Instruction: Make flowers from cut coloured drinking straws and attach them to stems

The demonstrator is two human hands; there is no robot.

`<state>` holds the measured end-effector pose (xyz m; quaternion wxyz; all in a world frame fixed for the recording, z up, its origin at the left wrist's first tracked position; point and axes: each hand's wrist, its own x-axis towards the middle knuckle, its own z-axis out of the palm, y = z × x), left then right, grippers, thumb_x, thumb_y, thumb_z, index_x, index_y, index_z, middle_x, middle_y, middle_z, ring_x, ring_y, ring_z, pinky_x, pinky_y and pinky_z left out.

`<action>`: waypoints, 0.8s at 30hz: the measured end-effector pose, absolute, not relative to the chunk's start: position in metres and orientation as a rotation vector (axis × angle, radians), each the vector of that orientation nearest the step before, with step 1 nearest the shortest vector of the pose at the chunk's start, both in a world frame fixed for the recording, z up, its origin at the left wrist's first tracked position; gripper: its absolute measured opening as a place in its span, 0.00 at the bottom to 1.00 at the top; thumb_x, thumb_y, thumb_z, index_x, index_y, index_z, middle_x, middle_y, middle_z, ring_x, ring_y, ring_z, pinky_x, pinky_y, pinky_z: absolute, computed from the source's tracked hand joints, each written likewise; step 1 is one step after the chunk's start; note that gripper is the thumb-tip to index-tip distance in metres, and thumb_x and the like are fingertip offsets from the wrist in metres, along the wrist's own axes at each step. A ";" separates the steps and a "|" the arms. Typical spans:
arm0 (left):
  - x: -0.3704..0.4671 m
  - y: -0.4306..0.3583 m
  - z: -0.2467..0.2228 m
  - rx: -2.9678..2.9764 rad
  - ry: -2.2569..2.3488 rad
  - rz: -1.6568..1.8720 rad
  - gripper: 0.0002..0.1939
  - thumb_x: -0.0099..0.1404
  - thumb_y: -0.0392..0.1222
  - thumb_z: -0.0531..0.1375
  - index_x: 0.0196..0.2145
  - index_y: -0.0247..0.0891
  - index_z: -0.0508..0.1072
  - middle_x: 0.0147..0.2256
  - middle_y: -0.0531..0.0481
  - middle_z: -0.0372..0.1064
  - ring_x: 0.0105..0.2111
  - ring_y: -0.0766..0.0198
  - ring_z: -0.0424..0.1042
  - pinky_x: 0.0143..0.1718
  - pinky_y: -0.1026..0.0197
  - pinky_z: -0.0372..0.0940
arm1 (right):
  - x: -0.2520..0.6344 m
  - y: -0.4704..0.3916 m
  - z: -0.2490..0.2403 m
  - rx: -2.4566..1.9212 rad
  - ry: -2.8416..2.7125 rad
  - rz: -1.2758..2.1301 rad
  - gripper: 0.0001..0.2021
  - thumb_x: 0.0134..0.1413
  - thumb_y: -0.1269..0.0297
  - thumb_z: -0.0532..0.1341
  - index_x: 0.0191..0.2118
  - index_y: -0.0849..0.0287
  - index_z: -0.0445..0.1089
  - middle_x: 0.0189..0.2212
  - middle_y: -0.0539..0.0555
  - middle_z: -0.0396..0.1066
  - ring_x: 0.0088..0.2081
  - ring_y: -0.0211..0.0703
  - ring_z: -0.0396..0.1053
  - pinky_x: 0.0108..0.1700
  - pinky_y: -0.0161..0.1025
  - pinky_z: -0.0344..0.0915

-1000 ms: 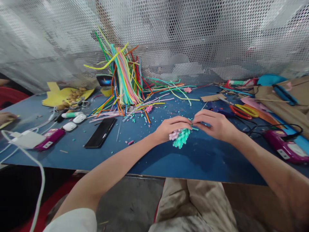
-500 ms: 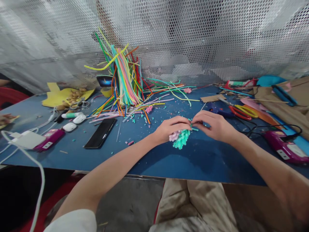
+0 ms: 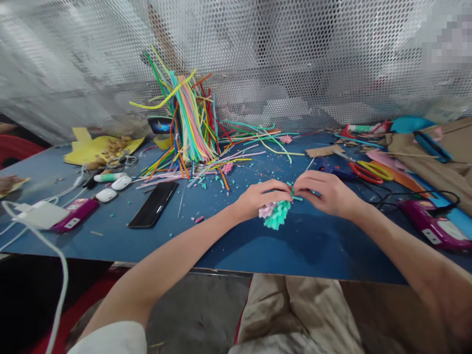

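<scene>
My left hand (image 3: 261, 197) is closed round a bundle of short fuzzy stems, with a turquoise cluster (image 3: 276, 215) and a pale pink cluster (image 3: 264, 210) hanging below the fingers. Right beside it, the fingers of my right hand (image 3: 324, 191) pinch at the green stem end (image 3: 292, 191) of the same bundle. A thin pointed metal piece (image 3: 311, 161) sticks up behind the right fingers; whether the hand holds it is unclear. The fingertips of both hands nearly meet above the blue table (image 3: 236, 246).
Colourful pipe cleaners (image 3: 191, 118) stand bunched at the back. A black phone (image 3: 153, 204), earbuds (image 3: 106, 195) and a purple power strip (image 3: 79, 215) lie left. Scissors (image 3: 370, 172), cardboard (image 3: 324, 150) and another purple strip (image 3: 435, 223) lie right. Small clippings dot the middle.
The fingers of my right hand have shifted slightly at the stem end, and the thin metal piece has tilted a little. The left hand keeps its hold on the bundle.
</scene>
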<state>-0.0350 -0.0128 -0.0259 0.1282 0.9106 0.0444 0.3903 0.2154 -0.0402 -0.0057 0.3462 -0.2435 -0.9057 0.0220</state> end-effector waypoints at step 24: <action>-0.022 -0.001 -0.041 1.656 0.733 1.228 0.15 0.57 0.49 0.71 0.38 0.39 0.77 0.38 0.49 0.75 0.40 0.60 0.76 0.51 0.52 0.70 | 0.214 -0.039 -0.009 -1.038 -2.171 -0.088 0.09 0.66 0.63 0.58 0.48 0.56 0.71 0.44 0.55 0.76 0.47 0.47 0.72 0.52 0.46 0.66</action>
